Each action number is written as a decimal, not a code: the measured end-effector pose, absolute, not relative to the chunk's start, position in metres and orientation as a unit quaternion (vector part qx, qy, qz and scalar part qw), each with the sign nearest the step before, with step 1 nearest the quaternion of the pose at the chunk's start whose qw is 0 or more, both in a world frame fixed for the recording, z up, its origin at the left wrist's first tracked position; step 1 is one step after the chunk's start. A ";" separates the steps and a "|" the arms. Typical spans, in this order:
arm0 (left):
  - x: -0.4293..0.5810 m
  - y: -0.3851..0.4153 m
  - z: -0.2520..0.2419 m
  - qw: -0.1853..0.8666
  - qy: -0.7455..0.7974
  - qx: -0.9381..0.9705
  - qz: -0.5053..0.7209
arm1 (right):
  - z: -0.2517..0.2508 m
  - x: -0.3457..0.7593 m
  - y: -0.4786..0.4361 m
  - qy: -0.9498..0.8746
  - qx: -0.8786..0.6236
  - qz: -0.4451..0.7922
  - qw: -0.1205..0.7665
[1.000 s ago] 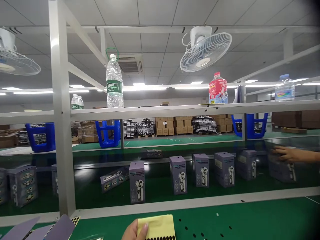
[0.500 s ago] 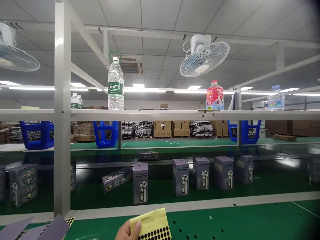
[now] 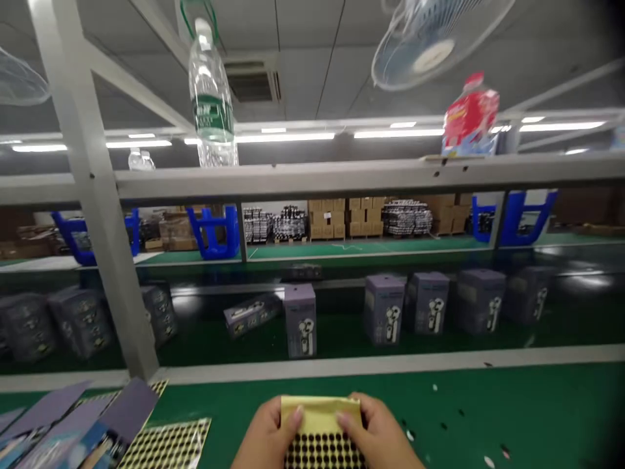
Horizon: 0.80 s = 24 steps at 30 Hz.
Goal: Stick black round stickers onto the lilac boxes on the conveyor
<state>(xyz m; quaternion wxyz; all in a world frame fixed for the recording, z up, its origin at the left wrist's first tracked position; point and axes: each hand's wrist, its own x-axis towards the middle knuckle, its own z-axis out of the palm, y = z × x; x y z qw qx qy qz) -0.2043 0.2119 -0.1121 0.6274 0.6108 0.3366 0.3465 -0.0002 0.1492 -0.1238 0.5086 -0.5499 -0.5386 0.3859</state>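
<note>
A yellow sheet of black round stickers (image 3: 323,417) is held up at the bottom middle of the head view. My left hand (image 3: 268,433) grips its left side, thumb pressed on the front face. On the opposite side my right hand (image 3: 378,433) pinches it the same way. The sheet's upper strip is bare yellow, with rows of black dots below. To the left, another dotted sticker sheet (image 3: 168,446) lies on the green work surface (image 3: 488,417), beside flat purple box pieces (image 3: 131,407).
Purple printed boxes (image 3: 299,322) stand in a row on the dark belt beyond the white ledge (image 3: 342,370). A grey post (image 3: 97,195) rises at left. The shelf (image 3: 317,179) overhead carries a clear bottle (image 3: 211,98) and a red-labelled bottle (image 3: 471,117). Small dots and scraps lie at right.
The view has tilted down, so the work surface shows more. My right hand has come into view and taken the sheet's right side; earlier only my left hand was visible holding it.
</note>
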 end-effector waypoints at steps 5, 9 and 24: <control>-0.205 0.205 -0.108 0.632 0.354 0.606 0.329 | -0.117 0.003 0.148 -0.567 -0.570 0.364 0.470; -0.206 0.206 -0.099 0.595 0.399 0.587 0.377 | -0.119 0.003 0.151 -0.554 -0.581 0.348 0.485; -0.219 0.373 -0.042 0.141 0.577 0.727 0.345 | -0.123 0.003 0.153 -0.583 -0.571 0.331 0.473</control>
